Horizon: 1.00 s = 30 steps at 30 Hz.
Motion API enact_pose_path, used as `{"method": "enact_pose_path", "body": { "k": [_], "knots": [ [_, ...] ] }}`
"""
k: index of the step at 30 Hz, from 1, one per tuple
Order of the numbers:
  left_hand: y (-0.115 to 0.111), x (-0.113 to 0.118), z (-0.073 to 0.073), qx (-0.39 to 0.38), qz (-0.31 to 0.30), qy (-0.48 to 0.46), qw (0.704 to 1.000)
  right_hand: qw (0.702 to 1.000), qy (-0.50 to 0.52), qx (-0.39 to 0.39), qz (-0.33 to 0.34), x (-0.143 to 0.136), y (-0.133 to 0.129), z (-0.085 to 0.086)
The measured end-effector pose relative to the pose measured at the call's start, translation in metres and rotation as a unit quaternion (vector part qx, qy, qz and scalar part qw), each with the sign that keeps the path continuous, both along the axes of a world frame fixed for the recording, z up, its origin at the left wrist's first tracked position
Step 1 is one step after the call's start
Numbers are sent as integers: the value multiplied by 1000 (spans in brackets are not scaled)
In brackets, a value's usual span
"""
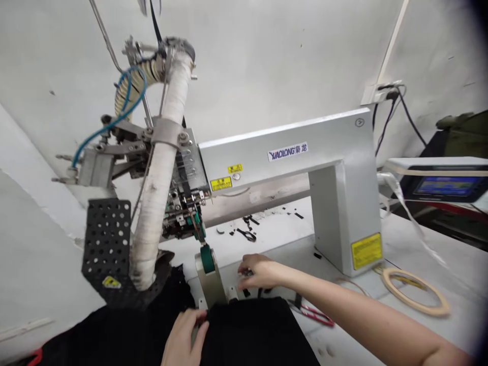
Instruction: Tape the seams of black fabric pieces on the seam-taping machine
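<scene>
The left hand [185, 338] pinches the black cloth [251, 333] by the green roller [206, 258], while the right hand [259, 273] rests loosely curled on the machine [290, 162] base.

Head camera looks forward and down (close in) at the machine [282, 168].

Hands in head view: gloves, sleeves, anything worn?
Both bare. Left hand: no glove, no ring visible; wrist cut off by frame edge. Right hand: no glove, forearm uncovered to the frame edge, no sleeve, watch or band in view.
</scene>
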State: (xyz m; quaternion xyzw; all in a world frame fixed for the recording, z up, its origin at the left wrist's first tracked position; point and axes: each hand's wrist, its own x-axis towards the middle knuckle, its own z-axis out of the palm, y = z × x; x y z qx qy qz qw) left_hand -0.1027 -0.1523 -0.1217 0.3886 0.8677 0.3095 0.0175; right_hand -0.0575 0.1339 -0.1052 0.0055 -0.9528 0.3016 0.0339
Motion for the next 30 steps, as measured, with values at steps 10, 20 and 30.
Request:
{"method": "enact_pose_path", "body": {
  "k": [10,20,30],
  "knots": [
    [20,1,-13,-73,-46,-12,996,989,-69,58,-120,69,-44,-42],
    [9,-2,-23,-75,-11,-88,993,992,-27,13,-124,88,-58,-2],
    [3,6,25,-69,-80,-121,987,992,75,-89,51,100,-73,45]
  ]
}}
